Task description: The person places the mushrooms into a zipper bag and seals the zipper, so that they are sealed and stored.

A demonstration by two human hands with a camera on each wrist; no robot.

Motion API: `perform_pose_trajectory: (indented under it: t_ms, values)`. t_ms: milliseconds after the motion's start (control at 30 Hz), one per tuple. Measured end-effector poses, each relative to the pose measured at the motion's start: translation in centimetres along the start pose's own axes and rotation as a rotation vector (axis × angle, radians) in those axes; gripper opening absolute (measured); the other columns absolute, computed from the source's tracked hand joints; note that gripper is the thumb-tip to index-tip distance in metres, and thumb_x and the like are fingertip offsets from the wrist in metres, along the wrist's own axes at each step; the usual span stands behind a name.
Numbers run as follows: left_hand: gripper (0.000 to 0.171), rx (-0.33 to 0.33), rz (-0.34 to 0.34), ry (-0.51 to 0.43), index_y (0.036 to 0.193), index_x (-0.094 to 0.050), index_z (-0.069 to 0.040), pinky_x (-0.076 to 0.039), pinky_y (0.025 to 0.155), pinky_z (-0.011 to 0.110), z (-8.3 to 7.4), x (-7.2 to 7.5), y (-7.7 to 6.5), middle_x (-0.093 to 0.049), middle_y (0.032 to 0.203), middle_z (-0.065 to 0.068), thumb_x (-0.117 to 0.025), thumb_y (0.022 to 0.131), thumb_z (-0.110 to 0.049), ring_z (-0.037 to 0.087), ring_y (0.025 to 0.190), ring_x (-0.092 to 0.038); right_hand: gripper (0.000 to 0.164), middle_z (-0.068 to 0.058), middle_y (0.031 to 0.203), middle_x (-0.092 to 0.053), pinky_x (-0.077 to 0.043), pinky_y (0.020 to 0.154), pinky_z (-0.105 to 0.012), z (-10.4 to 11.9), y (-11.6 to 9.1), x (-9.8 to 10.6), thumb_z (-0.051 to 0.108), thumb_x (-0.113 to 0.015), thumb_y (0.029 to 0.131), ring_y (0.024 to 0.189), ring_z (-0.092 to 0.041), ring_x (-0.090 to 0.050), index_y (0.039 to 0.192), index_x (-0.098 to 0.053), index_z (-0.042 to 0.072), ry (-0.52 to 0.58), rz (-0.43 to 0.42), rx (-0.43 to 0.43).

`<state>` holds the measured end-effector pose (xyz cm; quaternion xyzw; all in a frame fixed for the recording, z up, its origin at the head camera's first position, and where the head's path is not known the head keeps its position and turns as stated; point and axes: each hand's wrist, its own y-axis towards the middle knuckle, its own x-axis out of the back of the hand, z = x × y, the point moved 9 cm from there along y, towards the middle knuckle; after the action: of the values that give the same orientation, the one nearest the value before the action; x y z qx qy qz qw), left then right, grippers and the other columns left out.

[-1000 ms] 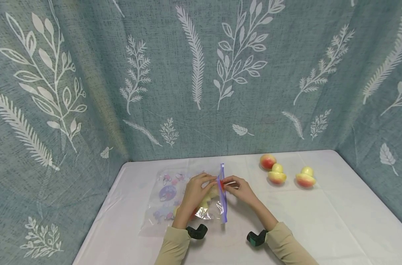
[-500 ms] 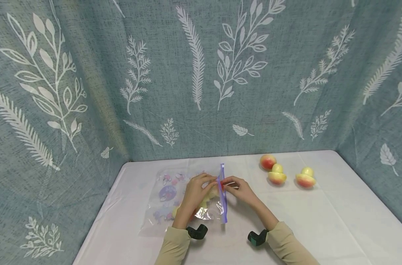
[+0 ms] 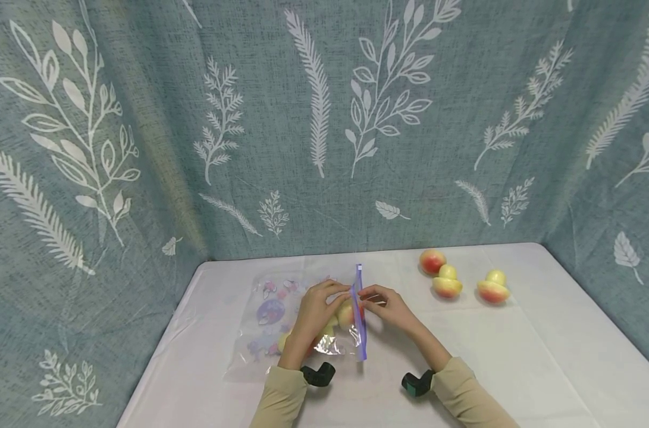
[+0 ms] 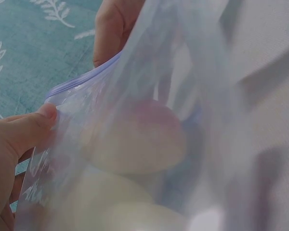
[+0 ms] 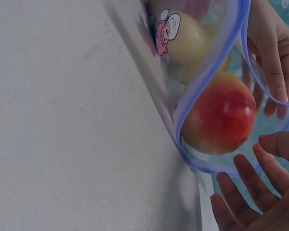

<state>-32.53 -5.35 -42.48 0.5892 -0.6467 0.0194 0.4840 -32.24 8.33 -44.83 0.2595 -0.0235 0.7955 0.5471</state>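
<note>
1. While the left hand [image 3: 316,306] pinches the purple rim [image 3: 363,346] between thumb and fingers, the mouth of the clear printed bag [image 3: 270,312] gapes toward the right hand [image 5: 260,192]. A light, steady pinch should serve best, since the thin film may fold inward.

2. The red-and-yellow fruit [image 5: 221,115] sits just inside the mouth, in front of paler yellow pieces [image 5: 192,43]. Being round and near the rim, it could roll out; a gentle nudge deeper would probably settle it.

3. The fingers of the right hand are spread, thumb apart, beside the fruit and gripping nothing; whether a fingertip touches the rim cannot be told. Withdrawing them straight back should avoid snagging the film.

4. On the white table [image 3: 463,368], a loose round fruit [image 3: 432,261] and two knobbed pieces [image 3: 447,284] [image 3: 494,286] lie well apart from the bag.
</note>
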Motion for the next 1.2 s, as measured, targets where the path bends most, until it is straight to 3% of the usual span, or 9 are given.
perform_pose_trajectory:
  t_ms: [367, 533, 767, 867, 1200]
  values:
    - [0.022, 0.003, 0.002, 0.000, 0.099, -0.073, -0.013, -0.049, 0.091, 0.038, 0.0, 0.0, 0.0, -0.069, 0.095, -0.002, -0.065, 0.085, -0.029, 0.020, 0.098, -0.064, 0.025, -0.016, 0.108, -0.065, -0.052, 0.086, -0.036, -3.9, 0.8, 0.2, 0.014, -0.060, 0.090, 0.098, -0.029, -0.063, 0.111, -0.061, 0.001, -0.033, -0.033, 0.010]
    - [0.022, 0.000, -0.001, 0.000, 0.099, -0.073, -0.013, -0.050, 0.088, 0.037, 0.0, 0.1, 0.0, -0.069, 0.094, -0.002, -0.066, 0.085, -0.029, 0.019, 0.095, -0.064, 0.024, -0.018, 0.107, -0.065, -0.052, 0.085, -0.035, -3.3, 0.7, 0.6, 0.009, -0.060, 0.089, 0.097, -0.030, -0.063, 0.110, -0.061, -0.002, -0.065, -0.049, 0.029]
    - [0.020, -0.003, -0.012, 0.000, 0.097, -0.073, -0.014, -0.050, 0.088, 0.036, -0.1, 0.2, 0.0, -0.070, 0.094, -0.002, -0.066, 0.085, -0.028, 0.019, 0.095, -0.065, 0.024, -0.028, 0.106, -0.062, -0.053, 0.083, -0.035, 0.2, 0.1, 1.6, -0.001, -0.058, 0.088, 0.097, -0.039, -0.061, 0.109, -0.058, -0.011, -0.064, -0.039, 0.016]
    - [0.020, -0.003, -0.016, 0.001, 0.097, -0.073, -0.014, -0.050, 0.089, 0.036, -0.1, 0.2, 0.0, -0.070, 0.094, -0.003, -0.066, 0.084, -0.028, 0.020, 0.097, -0.064, 0.022, -0.028, 0.107, -0.062, -0.054, 0.083, -0.037, 0.6, -0.1, 2.1, -0.001, -0.058, 0.088, 0.097, -0.038, -0.062, 0.108, -0.059, -0.011, -0.073, -0.050, 0.006]
    - [0.022, 0.007, -0.011, 0.008, 0.098, -0.073, -0.014, -0.047, 0.095, 0.037, -0.1, 0.2, 0.0, -0.070, 0.095, -0.002, -0.066, 0.084, -0.030, 0.022, 0.104, -0.062, 0.022, -0.020, 0.105, -0.065, -0.054, 0.080, -0.038, -2.8, 0.3, 3.8, 0.009, -0.060, 0.089, 0.097, -0.031, -0.063, 0.108, -0.061, -0.003, -0.149, -0.130, 0.008]
